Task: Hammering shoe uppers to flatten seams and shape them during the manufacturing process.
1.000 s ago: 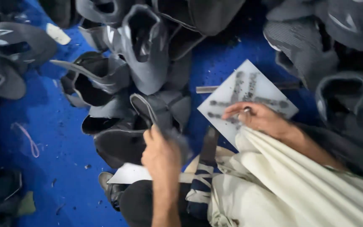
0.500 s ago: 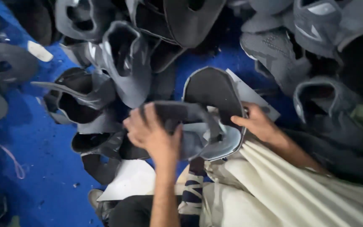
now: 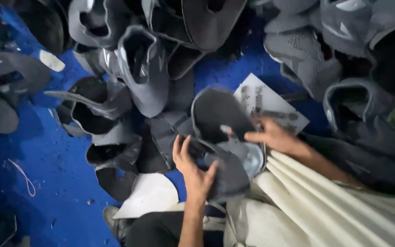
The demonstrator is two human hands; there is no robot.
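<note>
Grey shoe upper point(image 3: 220, 132) is held between both hands, long axis upright; left hand point(image 3: 193, 167) fingers clasped beneath, right hand point(image 3: 273, 137) fingers pinching its rim.

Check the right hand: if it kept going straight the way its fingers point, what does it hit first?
The right hand points left, fingertips already on the dark grey fabric shoe upper that both hands hold. It would press into that piece first. Beyond it lie more grey uppers, though depth is hard to judge.
</note>
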